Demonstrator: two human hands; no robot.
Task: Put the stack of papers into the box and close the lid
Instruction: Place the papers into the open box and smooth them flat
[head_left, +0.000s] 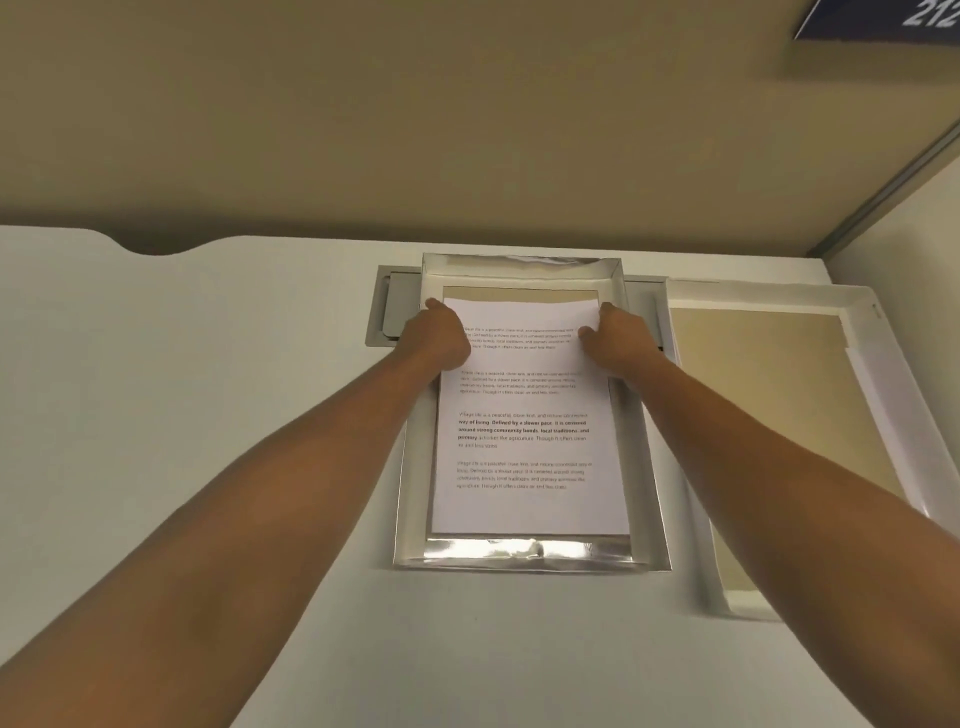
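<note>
Inside the box (644, 467), the papers (524, 415) lie lengthwise — left hand (441, 335) and right hand (615, 338) grip them.

The top sheet of the stack of papers (524, 415) reads "Village life is a peaceful..."; the dark sign (883, 18) apparently shows "212".

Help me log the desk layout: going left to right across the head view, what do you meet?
Left hand → stack of papers in the box → right hand → lid.
</note>
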